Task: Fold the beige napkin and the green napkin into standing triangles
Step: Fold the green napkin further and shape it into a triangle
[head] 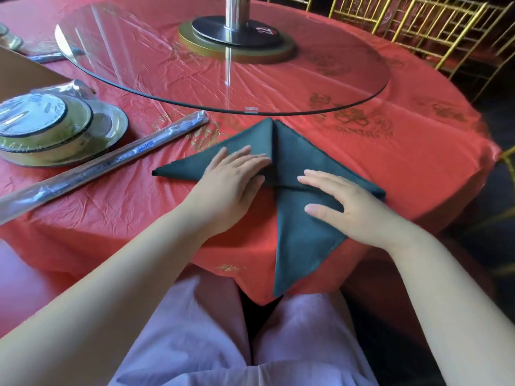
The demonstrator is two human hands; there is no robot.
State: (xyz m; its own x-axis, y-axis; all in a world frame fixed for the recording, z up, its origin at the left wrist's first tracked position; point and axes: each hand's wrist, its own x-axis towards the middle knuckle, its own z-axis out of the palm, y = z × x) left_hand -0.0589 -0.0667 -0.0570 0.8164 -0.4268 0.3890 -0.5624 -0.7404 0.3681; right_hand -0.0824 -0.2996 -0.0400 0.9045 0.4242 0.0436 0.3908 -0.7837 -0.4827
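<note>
The dark green napkin (301, 151) lies flat on the red tablecloth (390, 151) in front of me, folded into a wide triangle with a centre seam. One long pointed flap hangs over the table's near edge toward my lap. My left hand (234, 176) rests palm down on the napkin's left half, fingers together. My right hand (342, 201) presses flat on the right half, fingers spread, over the hanging flap. No beige napkin is in view.
A plastic-wrapped stack of plates and bowls (53, 129) sits at the left. A wrapped chopstick pack (111, 160) lies diagonally beside it. A glass turntable (278, 65) on a metal post fills the table's middle. Gold chairs (434, 26) stand at the back right.
</note>
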